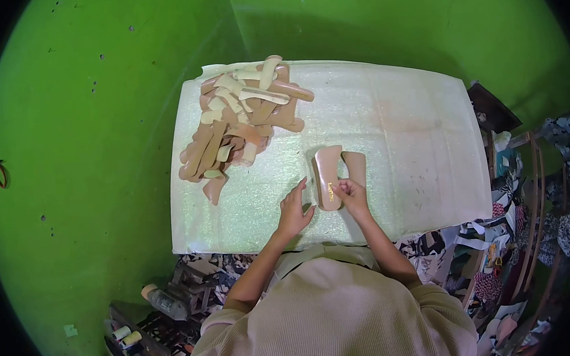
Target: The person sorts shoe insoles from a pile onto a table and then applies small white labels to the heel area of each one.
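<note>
A tan shoe insole (328, 169) with gold lettering near its heel end lies over the table in front of me. My right hand (354, 198) is closed at its lower right edge, thumb and fingers pinching there. Partly under and behind that hand is a second tan insole (357, 165), set just to the right of the first. My left hand (295, 211) is held to the left of the lettered insole, its fingers spread and nothing in them; a small gap separates the two.
At the table's back left lies a loose pile of tan and cream insoles (248, 108). A pale sheet covers the table (413, 137). Green walls (99, 124) rise behind and left. Fabric scraps (498, 256) and a wooden rack (535, 189) stand right; a plastic bottle (169, 304) and thread spools (130, 339) sit lower left.
</note>
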`<control>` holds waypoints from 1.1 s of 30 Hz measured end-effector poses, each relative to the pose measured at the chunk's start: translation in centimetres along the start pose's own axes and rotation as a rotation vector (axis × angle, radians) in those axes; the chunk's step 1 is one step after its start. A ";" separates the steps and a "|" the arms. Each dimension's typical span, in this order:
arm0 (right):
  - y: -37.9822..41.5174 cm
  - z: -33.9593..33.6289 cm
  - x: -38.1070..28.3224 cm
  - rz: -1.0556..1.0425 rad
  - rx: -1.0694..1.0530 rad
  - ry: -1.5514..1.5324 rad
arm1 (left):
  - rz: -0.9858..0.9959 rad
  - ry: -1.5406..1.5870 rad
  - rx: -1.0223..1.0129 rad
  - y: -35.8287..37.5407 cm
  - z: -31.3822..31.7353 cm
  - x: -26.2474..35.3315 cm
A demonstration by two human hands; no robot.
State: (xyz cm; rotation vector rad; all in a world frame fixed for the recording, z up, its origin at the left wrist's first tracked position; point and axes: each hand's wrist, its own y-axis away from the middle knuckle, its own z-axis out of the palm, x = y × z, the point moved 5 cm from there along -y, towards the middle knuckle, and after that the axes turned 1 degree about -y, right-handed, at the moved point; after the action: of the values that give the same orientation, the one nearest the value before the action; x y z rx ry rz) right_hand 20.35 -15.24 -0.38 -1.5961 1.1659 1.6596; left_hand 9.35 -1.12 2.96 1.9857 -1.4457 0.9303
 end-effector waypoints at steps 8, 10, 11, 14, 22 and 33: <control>0.4 0.3 1.7 0.032 0.011 0.013 | 0.021 -0.241 -0.155 -0.5 1.5 0.3; 0.2 0.4 1.9 0.044 0.005 0.058 | 0.030 -0.291 -0.160 -0.6 1.6 0.4; 0.1 0.4 2.0 0.042 0.018 0.076 | 0.031 -0.300 -0.161 -0.6 1.6 0.5; 0.1 0.7 1.5 0.018 0.055 0.125 | 0.029 -0.317 -0.168 -0.6 1.6 0.7; 0.4 0.8 -0.3 -0.102 0.154 0.412 | 0.038 -0.332 -0.169 -0.6 1.5 0.8; 0.7 0.8 -0.6 -0.068 0.162 0.508 | 0.122 -0.393 -0.084 -0.1 2.3 0.7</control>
State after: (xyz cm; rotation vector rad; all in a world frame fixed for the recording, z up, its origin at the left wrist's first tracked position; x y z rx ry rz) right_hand 19.45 -14.75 0.26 -1.9865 1.4271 1.1097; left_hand 10.08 -3.21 2.08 2.1169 -1.8016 0.5325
